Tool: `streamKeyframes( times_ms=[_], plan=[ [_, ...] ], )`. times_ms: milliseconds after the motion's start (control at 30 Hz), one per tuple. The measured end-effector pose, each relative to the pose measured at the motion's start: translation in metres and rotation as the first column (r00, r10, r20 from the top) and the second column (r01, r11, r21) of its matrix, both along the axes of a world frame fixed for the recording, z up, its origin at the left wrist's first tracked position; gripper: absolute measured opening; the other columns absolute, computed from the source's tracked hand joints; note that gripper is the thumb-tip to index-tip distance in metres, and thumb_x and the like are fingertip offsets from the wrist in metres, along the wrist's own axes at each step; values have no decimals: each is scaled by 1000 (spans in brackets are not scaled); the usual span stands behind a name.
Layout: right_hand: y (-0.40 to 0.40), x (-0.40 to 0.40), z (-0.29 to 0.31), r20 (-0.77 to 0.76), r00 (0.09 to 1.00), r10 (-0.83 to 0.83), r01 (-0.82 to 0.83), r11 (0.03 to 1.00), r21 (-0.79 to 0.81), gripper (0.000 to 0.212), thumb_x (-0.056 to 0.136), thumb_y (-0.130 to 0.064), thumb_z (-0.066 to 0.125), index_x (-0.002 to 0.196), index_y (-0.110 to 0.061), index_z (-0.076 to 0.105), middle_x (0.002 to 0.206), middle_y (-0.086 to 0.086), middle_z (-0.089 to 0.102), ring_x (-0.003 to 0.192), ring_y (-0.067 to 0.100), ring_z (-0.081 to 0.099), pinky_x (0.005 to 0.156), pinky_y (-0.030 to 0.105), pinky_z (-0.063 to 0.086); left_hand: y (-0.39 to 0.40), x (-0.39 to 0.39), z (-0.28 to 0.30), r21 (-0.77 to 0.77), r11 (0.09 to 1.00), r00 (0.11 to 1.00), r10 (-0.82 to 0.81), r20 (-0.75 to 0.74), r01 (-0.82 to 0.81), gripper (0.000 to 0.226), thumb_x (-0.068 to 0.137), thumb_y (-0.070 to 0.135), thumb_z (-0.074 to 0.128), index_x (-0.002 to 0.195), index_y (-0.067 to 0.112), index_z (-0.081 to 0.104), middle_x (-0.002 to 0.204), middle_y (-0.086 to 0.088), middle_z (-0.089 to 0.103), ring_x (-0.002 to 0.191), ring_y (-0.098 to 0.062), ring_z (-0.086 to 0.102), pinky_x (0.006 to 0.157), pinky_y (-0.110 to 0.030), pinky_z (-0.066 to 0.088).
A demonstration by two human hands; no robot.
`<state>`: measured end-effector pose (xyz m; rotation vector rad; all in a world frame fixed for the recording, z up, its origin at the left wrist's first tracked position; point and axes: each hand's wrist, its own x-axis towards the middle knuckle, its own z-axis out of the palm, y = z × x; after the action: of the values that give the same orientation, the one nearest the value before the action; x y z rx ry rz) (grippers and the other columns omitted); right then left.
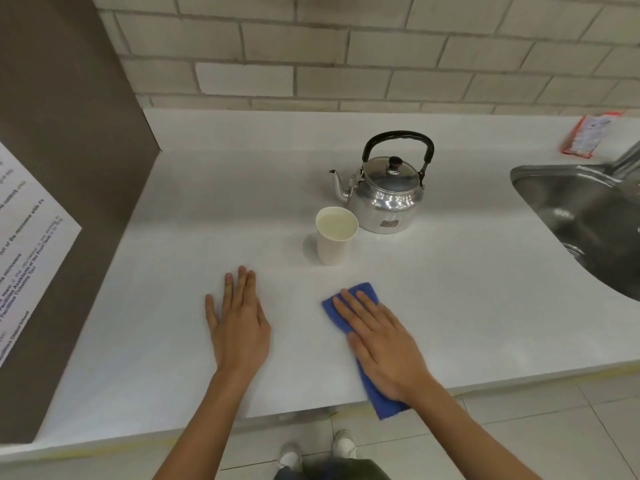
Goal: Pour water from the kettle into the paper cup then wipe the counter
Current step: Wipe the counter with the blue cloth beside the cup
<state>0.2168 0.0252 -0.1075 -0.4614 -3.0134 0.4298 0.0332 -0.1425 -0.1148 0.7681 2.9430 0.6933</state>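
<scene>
A steel kettle point(386, 195) with a black handle stands upright on the white counter point(207, 202), its spout pointing left. Just in front of it is a white paper cup point(334, 237) holding liquid. My right hand point(381, 341) lies flat on a blue cloth point(375, 386), pressing it against the counter near the front edge; the cloth's near end hangs past that edge. My left hand point(239, 323) rests flat on the bare counter to the left, fingers extended, holding nothing.
A steel sink point(588, 220) is set into the counter at the right, with a tap behind it. A red and white packet point(585, 135) lies at the back right. A brown panel point(69, 168) with a printed notice bounds the left. Brick wall behind.
</scene>
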Motion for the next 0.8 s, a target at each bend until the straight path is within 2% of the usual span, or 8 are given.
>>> streamKeyframes(
  times_ms=[133, 300, 400, 500, 567, 667, 733, 800],
  plan=[
    [24, -13, 7, 9, 972, -235, 235, 972, 31, 54, 105, -32, 25, 156, -28, 6, 162, -14, -1, 151, 10, -3, 123, 30, 0, 4, 4, 1, 6, 1000, 1000, -4, -4, 4, 55, 101, 10, 33, 155, 15, 23, 164, 4, 16, 152, -15, 5, 123, -46, -3],
    [9, 7, 2, 21, 996, -90, 90, 996, -7, 53, 103, -40, 16, 155, -37, 5, 162, -20, -1, 149, 0, -9, 121, 26, -3, 27, 28, 6, 31, 994, 994, -108, 18, 107, 53, 102, 12, 34, 154, 17, 27, 163, 6, 19, 152, -14, 8, 123, -46, -1],
    [57, 25, 3, 18, 973, -230, 230, 973, 22, 53, 105, -34, 24, 155, -33, 7, 162, -17, 1, 151, 5, -2, 122, 27, 2, 42, 44, 5, 31, 990, 990, -138, 25, 138, 52, 102, 16, 31, 154, 19, 26, 164, 8, 16, 152, -12, 5, 123, -47, -4],
    [86, -11, 8, 26, 922, -385, 385, 923, 9, 54, 105, -30, 25, 156, -26, 8, 164, -10, 2, 152, 14, 1, 123, 33, 4, 50, 54, 3, 10, 991, 990, -134, 34, 134, 53, 103, 20, 30, 155, 18, 21, 164, 6, 11, 152, -12, 2, 122, -47, -6],
    [84, -29, 7, 26, 928, -373, 372, 928, 15, 54, 105, -31, 24, 156, -26, 8, 164, -9, 3, 152, 14, 1, 123, 35, 3, 52, 57, 2, -11, 990, 989, -141, 33, 141, 55, 102, 20, 31, 156, 17, 18, 165, 5, 8, 152, -13, 0, 122, -48, -6],
    [88, -4, 2, 14, 967, -255, 255, 967, 25, 53, 105, -32, 25, 156, -28, 13, 163, -13, 8, 151, 10, 3, 123, 33, 7, 52, 56, 2, 8, 990, 989, -142, 35, 141, 54, 102, 19, 33, 155, 16, 22, 164, 5, 13, 151, -12, 2, 122, -47, -5],
    [112, 18, 2, 10, 954, -300, 299, 954, 25, 52, 105, -31, 26, 156, -29, 14, 162, -13, 9, 151, 9, 5, 122, 33, 9, 51, 56, 2, 15, 989, 989, -146, 31, 145, 52, 103, 21, 31, 154, 17, 23, 163, 6, 13, 150, -9, 0, 122, -45, -5],
    [140, 15, 4, 30, 906, -421, 421, 907, 11, 52, 105, -30, 25, 156, -28, 12, 163, -11, 8, 152, 13, 5, 123, 35, 9, 50, 56, 2, 16, 988, 988, -151, 26, 151, 52, 103, 23, 29, 155, 18, 22, 163, 7, 12, 149, -8, -2, 122, -44, -6]
  ],
)
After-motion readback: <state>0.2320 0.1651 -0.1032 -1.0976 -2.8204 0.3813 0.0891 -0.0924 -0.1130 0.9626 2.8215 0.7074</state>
